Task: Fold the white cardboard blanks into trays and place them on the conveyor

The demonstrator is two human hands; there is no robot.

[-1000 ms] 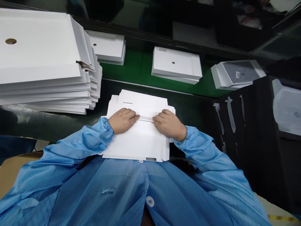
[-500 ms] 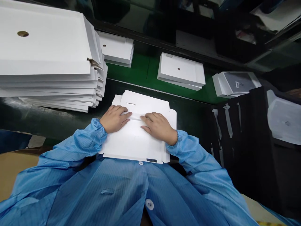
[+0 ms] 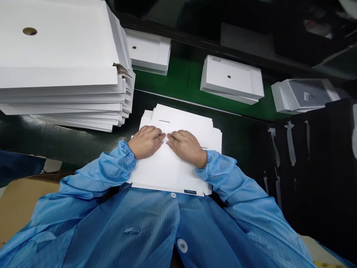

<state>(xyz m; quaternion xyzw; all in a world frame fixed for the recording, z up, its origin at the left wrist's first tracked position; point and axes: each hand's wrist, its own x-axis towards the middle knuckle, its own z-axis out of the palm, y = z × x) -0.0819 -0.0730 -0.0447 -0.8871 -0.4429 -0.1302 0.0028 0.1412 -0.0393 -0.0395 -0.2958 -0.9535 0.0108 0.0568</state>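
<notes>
A flat white cardboard sheet (image 3: 167,171), with notched edges and a slot near its far side, lies in front of me against my blue coat. At its middle, my left hand (image 3: 148,141) has curled fingers and a thumb pinched on what looks like a raised fold in the board. Close beside it, my right hand (image 3: 186,147) pinches the same fold from the other side. The fingertips of both hands nearly meet. Most of the fold is hidden under the fingers.
At the left stands a tall stack of folded white cardboard trays (image 3: 64,82). On a green strip beyond lie white boxes (image 3: 234,78), one at the right holding a dark panel (image 3: 312,93). A black foam block (image 3: 315,167) with pale tape strips rises at the right.
My hands have drawn together at the middle of the sheet, the right moving left and its fingers curling in. The whole view has shifted slightly.
</notes>
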